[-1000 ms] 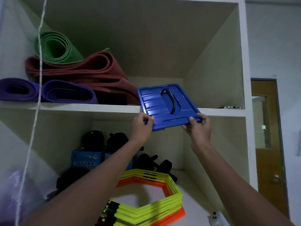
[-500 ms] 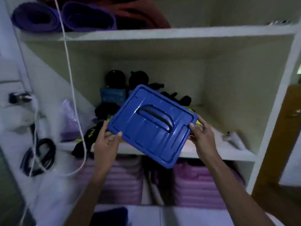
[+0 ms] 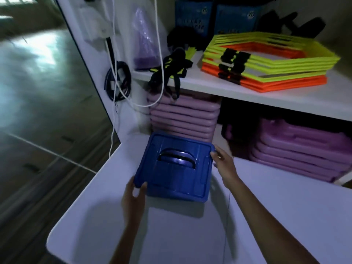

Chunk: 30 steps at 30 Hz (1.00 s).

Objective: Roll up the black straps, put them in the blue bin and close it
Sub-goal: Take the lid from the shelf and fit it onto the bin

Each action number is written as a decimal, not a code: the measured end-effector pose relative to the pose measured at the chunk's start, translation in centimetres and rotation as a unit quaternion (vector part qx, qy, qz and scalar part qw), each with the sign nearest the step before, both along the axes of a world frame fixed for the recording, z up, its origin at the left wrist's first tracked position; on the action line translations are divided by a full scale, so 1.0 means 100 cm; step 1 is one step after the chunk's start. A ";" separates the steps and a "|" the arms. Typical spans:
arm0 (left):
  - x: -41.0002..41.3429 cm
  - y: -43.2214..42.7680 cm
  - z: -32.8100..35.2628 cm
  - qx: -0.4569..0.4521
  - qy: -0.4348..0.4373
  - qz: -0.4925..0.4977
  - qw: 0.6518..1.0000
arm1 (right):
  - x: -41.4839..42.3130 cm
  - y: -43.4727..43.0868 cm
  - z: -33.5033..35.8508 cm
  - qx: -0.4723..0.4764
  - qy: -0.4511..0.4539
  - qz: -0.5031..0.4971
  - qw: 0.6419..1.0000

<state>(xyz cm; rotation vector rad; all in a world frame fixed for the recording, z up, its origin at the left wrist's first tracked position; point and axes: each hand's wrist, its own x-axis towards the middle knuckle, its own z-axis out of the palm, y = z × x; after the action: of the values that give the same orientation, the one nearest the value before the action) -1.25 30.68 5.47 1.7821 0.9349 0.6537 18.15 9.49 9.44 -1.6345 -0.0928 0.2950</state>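
The blue lid (image 3: 174, 168), with a dark handle in its middle, lies on top of the blue bin (image 3: 179, 197) on the white counter. My left hand (image 3: 134, 193) grips the lid's near left corner. My right hand (image 3: 223, 164) touches its far right corner with fingers spread. The bin's inside is hidden by the lid. A bunch of black and yellow straps (image 3: 172, 67) hangs over the edge of the shelf above.
White counter (image 3: 266, 216) with its rounded edge on the left. Stacks of purple pads (image 3: 182, 117) stand behind the bin and under the shelf. Yellow and orange hexagon rings (image 3: 266, 60) lie on the shelf. White cords (image 3: 114, 82) hang at the left.
Both hands carried the blue lid down from the upper shelf to the counter and set it on the bin. The view tilted down with it.
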 end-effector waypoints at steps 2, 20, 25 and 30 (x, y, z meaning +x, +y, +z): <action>-0.002 0.005 -0.003 -0.009 0.013 0.005 1.000 | -0.001 0.010 -0.007 -0.021 0.016 0.007 1.000; 0.014 0.045 -0.025 -0.141 0.054 -0.040 0.988 | 0.011 0.046 -0.040 -0.126 0.089 -0.035 0.987; 0.048 0.072 -0.021 -0.200 0.100 -0.087 0.971 | -0.011 0.045 -0.051 -0.085 0.119 -0.082 0.986; 0.065 0.076 -0.017 -0.106 0.108 -0.082 0.985 | -0.032 0.041 -0.046 -0.083 0.068 -0.129 0.986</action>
<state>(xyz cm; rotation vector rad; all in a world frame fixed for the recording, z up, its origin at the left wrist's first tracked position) 5.22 38.27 3.78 1.7374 0.9528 0.2487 14.91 13.56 4.80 -1.7649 0.2521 0.2197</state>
